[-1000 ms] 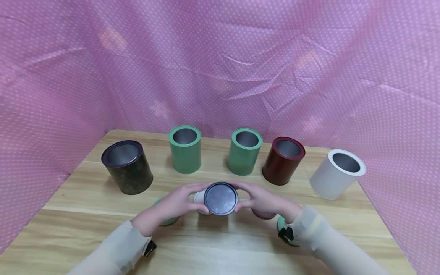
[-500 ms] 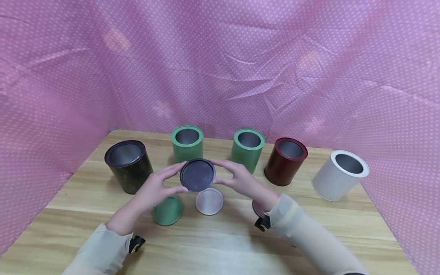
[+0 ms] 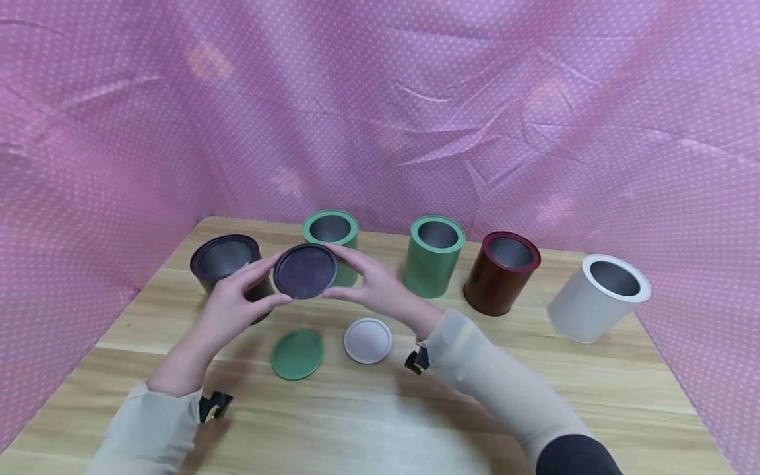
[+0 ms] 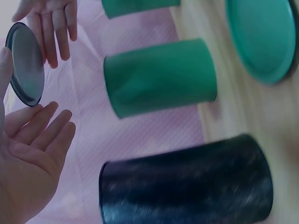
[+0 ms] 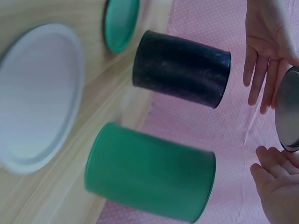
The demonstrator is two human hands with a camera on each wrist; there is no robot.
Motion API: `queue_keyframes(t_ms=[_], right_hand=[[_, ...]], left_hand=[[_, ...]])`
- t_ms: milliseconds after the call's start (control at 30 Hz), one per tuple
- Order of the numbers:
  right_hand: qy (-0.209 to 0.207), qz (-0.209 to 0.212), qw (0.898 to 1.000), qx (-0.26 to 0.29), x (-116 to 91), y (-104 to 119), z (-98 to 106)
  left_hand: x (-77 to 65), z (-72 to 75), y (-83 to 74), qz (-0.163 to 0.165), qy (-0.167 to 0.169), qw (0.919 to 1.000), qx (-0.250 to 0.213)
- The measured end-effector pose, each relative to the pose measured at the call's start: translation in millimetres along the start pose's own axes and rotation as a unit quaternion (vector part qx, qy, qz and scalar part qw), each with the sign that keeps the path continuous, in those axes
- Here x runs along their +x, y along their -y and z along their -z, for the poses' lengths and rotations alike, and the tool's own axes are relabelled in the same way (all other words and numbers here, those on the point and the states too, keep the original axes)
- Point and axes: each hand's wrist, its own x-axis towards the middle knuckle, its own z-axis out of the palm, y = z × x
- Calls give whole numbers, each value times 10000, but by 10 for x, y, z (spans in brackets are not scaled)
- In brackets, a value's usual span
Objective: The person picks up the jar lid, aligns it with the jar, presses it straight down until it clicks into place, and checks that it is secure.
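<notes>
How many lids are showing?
3: a dark lid held aloft, a green lid and, to its right, a white lid on the table; the right sleeve may hide others.

In the head view, the dark lid (image 3: pixel 305 271) partly hides the left green can (image 3: pixel 330 229)

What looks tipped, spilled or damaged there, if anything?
Nothing stands out: the cans stand upright, the green lid and white lid lie flat, and the left hand and right hand hold the dark lid. The right sleeve hides part of the table.
</notes>
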Motion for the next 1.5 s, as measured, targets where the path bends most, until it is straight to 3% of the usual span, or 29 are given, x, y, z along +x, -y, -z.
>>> queue_keyframes(t_ms=[100,400,500,667,933,1133,1333,1500], right_hand=[[40,7,10000,83,134,33,-67],[84,48,9956,932,514,57,-277],[30,177,9932,1150,657,56,-374],[21,-58,9921,1253,811,108,-520],[161,-424,9901,1328,929,84,-689],[-57,-781,9870,1407,1044,99,-814],[17,-1334,9861,988,1061,96,-945],[98,-1430,9856,895,1053,81,-1010]], left_hand=[[3,90,36,72,-127,9999,-9],[47,293,248,55,-347,9973,-649],[60,371,345,187,-454,9953,-831],[29,470,506,436,-656,9884,-1301],[4,563,657,709,-838,9866,-1209],[35,654,730,957,-834,9855,-1124],[-47,694,836,1407,-522,9852,-831],[-94,676,884,1296,-456,9878,-734]])
